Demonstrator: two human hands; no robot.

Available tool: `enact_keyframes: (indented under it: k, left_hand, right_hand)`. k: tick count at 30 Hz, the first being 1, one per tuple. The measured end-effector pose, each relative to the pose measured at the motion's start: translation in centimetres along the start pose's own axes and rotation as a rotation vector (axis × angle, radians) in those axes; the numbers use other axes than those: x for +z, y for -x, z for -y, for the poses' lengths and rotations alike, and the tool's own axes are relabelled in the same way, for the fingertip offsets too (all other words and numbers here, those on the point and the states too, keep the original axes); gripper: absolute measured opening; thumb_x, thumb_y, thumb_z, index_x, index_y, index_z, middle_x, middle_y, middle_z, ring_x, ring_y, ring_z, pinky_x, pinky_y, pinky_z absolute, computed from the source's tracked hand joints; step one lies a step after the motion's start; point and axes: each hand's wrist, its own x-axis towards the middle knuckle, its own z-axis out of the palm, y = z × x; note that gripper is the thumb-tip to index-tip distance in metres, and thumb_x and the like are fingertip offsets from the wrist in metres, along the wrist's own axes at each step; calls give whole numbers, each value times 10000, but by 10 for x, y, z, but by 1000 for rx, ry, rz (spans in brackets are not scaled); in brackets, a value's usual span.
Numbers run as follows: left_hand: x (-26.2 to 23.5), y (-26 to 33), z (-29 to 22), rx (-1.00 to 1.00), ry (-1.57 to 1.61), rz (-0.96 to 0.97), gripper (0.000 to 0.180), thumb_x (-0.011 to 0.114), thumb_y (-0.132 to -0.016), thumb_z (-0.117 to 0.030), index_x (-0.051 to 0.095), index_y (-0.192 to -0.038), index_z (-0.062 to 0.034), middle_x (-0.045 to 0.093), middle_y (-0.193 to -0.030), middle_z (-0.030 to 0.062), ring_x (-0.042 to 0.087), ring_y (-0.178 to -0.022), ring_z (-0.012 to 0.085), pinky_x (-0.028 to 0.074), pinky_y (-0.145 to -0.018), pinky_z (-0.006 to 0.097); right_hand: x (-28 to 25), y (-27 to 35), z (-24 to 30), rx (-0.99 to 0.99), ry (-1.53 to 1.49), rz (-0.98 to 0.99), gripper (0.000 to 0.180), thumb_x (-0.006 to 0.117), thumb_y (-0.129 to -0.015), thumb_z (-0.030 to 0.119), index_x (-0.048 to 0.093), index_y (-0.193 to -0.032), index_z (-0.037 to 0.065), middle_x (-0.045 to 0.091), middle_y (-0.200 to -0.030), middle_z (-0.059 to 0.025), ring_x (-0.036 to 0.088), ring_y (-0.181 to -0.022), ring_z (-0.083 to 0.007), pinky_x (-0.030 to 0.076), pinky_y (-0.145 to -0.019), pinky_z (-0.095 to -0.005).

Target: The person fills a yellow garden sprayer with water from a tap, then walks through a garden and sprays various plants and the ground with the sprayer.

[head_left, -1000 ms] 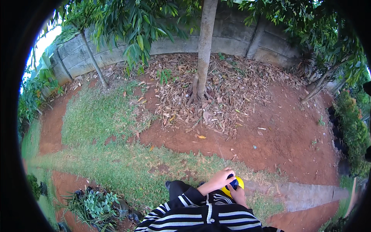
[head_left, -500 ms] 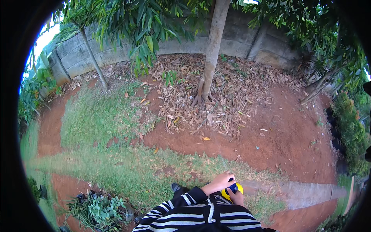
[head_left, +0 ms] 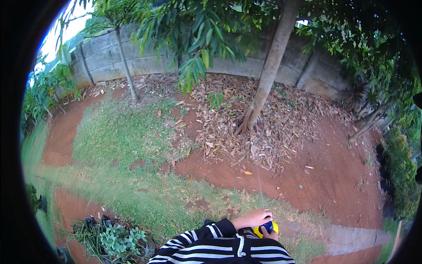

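Black-and-white striped top (head_left: 202,250) nearest. Just past it: right hand (head_left: 271,234) gripping, left hand (head_left: 254,218) curled over, the dark-blue cap (head_left: 266,227) of a yellow rounded container (head_left: 275,227). Beyond: green grass (head_left: 123,132), reddish bare soil (head_left: 211,171), brown leaf litter (head_left: 228,101), slanted grey-brown tree trunk (head_left: 273,66), grey concrete wall (head_left: 145,61).

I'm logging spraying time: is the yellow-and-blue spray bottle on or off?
The spray bottle looks on: a thin pale streak runs from near the left hand out over the soil.
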Motion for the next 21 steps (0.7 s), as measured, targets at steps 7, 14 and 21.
enact_keyframes:
  k: [7,14,21]
  left_hand:
    - [-49,73,0,-5,2,-335,267,605,-830,-270,586,-949,-31,551,-889,130,589,-821,328,478,-734,393]
    - [-127,150,5,-89,4,-680,323,631,-810,-168,565,-1088,-18,538,-893,114,608,-795,274,490,-707,361]
    - [-214,210,85,26,-73,-992,522,610,-860,-159,426,-1344,-97,479,-1209,149,547,-1050,257,476,-854,343]
  right_hand:
    - [41,9,73,-236,33,66,512,680,-742,454,626,-898,-31,645,-775,-211,647,-768,-342,481,-687,-404]
    - [102,8,178,-583,-27,316,304,650,-828,260,601,-803,-39,594,-620,-91,558,-575,-138,423,-525,-317]
    - [203,1,315,-709,-307,459,345,624,-869,321,574,-710,19,538,-549,-22,495,-479,-86,352,-433,-277]
